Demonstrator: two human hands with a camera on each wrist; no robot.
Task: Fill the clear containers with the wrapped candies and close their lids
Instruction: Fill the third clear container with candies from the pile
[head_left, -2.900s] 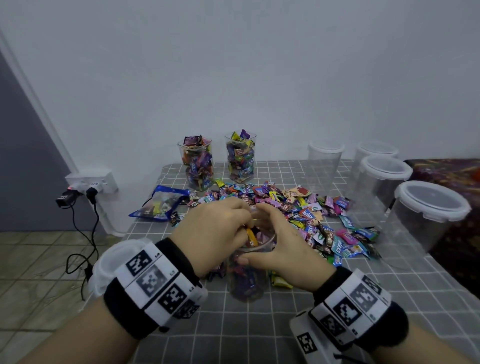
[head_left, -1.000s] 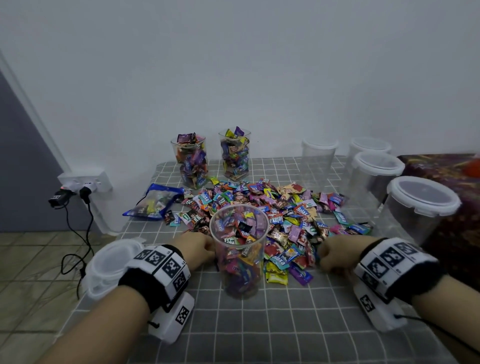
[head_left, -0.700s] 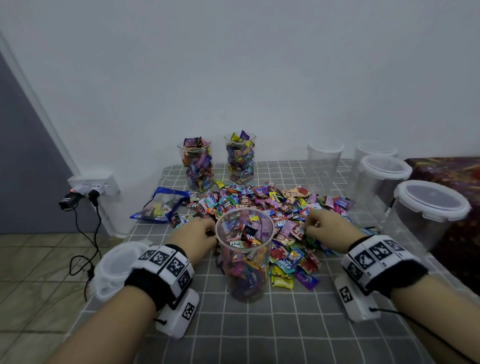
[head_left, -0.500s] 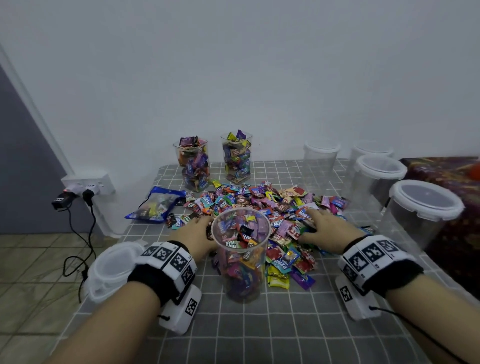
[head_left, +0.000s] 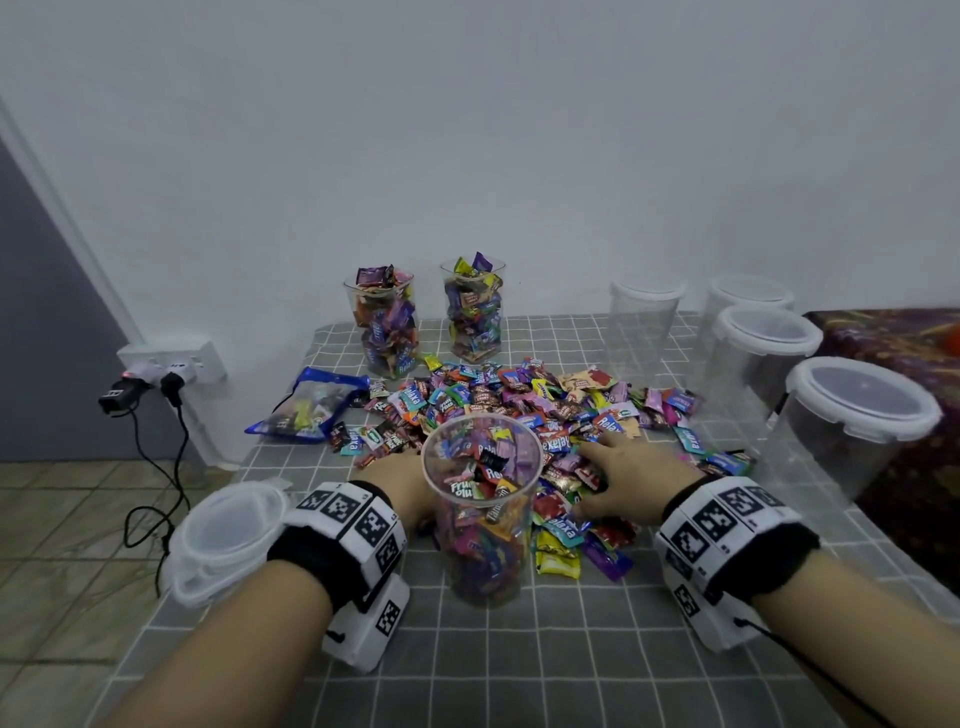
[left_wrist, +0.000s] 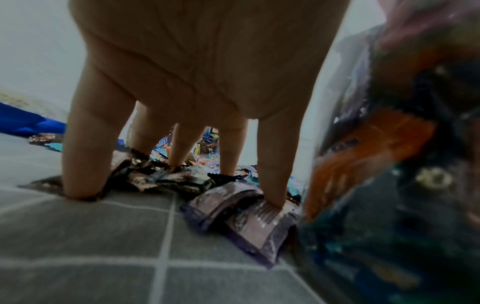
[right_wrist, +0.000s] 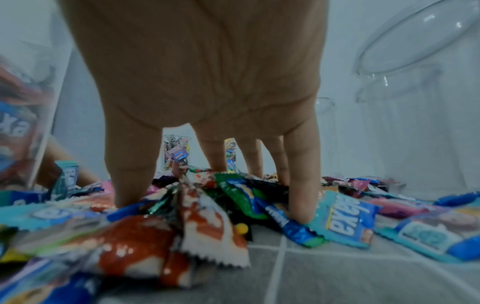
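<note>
A tall clear container (head_left: 480, 525), open-topped and nearly full of wrapped candies, stands at the front centre of the table. Behind and to its right lies the loose candy pile (head_left: 524, 405). My left hand (head_left: 397, 480) is low at the container's left, partly hidden behind it. In the left wrist view, the left hand (left_wrist: 176, 181) has spread, straight fingers with tips on a few candies, one a purple candy (left_wrist: 246, 216). My right hand (head_left: 623, 470) lies spread on the pile. In the right wrist view, the right hand (right_wrist: 207, 195) presses its fingertips into wrappers. Neither hand grips anything.
Two filled containers (head_left: 387, 327) (head_left: 475, 312) stand at the back. Several empty lidded containers (head_left: 857, 415) (head_left: 763, 353) line the right side. A loose lid (head_left: 228, 535) lies at the table's left edge, a blue candy bag (head_left: 306, 405) behind it. A wall socket (head_left: 171, 364) with cables is left.
Both hands left the container's mouth and dropped to the table on either side. The right hand then slid forward onto the pile and spread its fingers; the left stayed beside the container.
</note>
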